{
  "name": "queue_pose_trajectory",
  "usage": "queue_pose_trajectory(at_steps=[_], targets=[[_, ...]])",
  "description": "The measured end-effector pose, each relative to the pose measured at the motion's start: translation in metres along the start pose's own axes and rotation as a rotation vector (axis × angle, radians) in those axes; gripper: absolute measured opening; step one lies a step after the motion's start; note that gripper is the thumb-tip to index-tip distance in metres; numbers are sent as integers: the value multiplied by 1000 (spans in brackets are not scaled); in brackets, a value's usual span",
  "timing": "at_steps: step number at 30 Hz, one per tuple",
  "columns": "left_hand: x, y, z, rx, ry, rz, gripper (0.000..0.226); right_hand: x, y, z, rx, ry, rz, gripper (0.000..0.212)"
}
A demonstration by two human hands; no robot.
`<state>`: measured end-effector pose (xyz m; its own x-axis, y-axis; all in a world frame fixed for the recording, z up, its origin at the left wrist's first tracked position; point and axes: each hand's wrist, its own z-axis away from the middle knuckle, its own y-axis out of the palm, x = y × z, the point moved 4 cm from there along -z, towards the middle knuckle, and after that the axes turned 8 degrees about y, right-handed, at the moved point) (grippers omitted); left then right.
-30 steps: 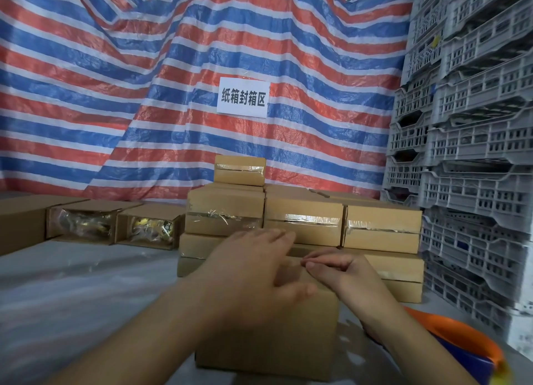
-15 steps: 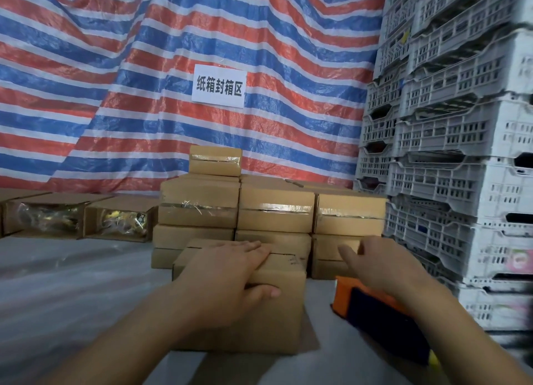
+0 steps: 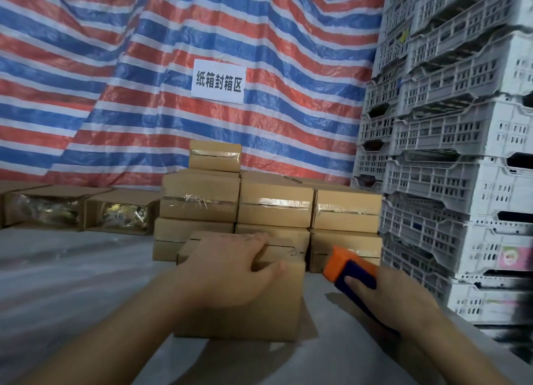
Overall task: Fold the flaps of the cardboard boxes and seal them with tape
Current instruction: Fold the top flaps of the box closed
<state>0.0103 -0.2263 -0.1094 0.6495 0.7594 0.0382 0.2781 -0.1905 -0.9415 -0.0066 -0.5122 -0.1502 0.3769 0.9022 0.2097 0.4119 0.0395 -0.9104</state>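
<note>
Cardboard box [image 3: 245, 301] sits mid-table, flaps down. Stacked sealed boxes [image 3: 274, 208] just behind it, grey crates [image 3: 450, 159] along the right edge; bare table [image 3: 72, 283] to the left. Left hand [image 3: 230, 266] flat on the box top, fingers straight, thumb on the near face. Right hand [image 3: 389, 295] grips the orange-blue tape dispenser [image 3: 349, 266] beside the box; its lower part is hidden by the hand. Open boxes [image 3: 115, 211] far left, contents unclear.

Packing area, stacked crates [image 3: 450, 182], taped boxes [image 3: 274, 208]
</note>
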Motion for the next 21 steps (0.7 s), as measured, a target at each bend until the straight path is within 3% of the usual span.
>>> queue_pose_trajectory(at_steps=[3,6,8,11,16,21], targets=[[6,-8,0,8,-55,293,78,19,-37,-14,-34,-9,-245,59],[18,-15,-1,-23,-112,579,48,50,-81,-25,-7,-35,-677,60],[26,-19,-3,-109,-161,781,30,74,-101,-31,136,-32,-915,54],[39,-24,0,-209,-313,1114,34,113,-114,-38,411,-86,-1121,62],[54,-29,7,-276,-370,1507,55,160,-110,-44,707,-199,-1203,56],[65,-23,5,-342,-435,1643,74,174,-90,-47,769,-186,-1081,81]])
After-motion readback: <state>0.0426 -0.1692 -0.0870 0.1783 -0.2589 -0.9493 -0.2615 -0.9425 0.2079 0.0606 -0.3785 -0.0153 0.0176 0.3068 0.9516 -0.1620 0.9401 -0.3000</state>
